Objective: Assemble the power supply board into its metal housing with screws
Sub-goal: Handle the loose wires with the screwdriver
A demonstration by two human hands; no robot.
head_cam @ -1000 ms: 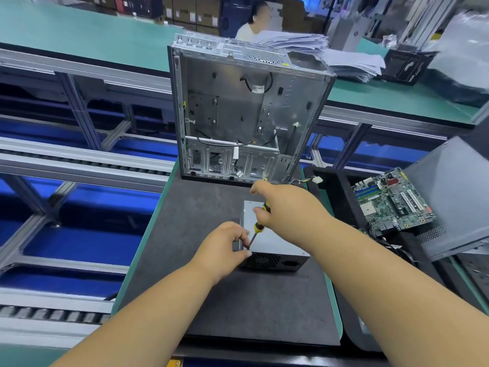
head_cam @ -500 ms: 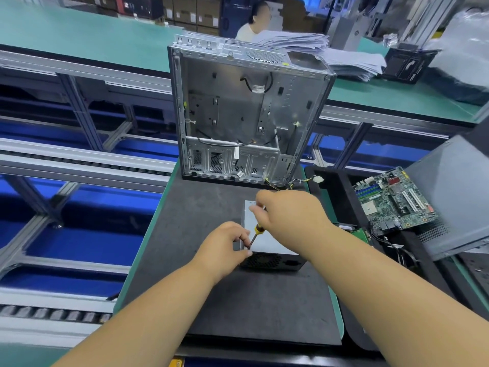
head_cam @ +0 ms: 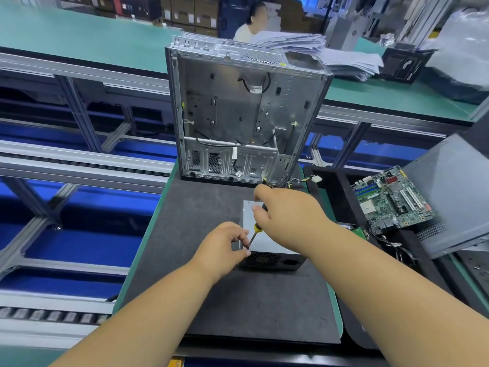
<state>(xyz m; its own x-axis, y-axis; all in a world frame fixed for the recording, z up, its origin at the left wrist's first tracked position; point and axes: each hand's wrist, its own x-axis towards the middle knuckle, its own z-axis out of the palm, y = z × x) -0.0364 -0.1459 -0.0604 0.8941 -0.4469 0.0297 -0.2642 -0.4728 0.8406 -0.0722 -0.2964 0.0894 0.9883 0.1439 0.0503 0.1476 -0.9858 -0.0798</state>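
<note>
A grey metal power supply box (head_cam: 267, 245) with a black fan grille on its near face lies on the dark mat (head_cam: 238, 300). My right hand (head_cam: 285, 213) grips a screwdriver (head_cam: 253, 232) with a black and yellow handle, its shaft angled down toward the box's near left corner. My left hand (head_cam: 225, 247) is at that corner, its fingertips pinching the shaft near the tip. Whether a screw sits under the tip is hidden. An open silver computer case (head_cam: 243, 112) stands upright behind the box.
Yellow and black wires with a white plug (head_cam: 315, 179) trail from the case's lower right. A green motherboard (head_cam: 391, 200) lies in a black tray at the right, beside a grey case panel (head_cam: 455, 192). Roller conveyor rails run along the left. A person sits far behind the case.
My right hand has shifted slightly on the screwdriver handle and dropped a little lower. My left hand stays at the box's corner by the tip. The box has not moved.
</note>
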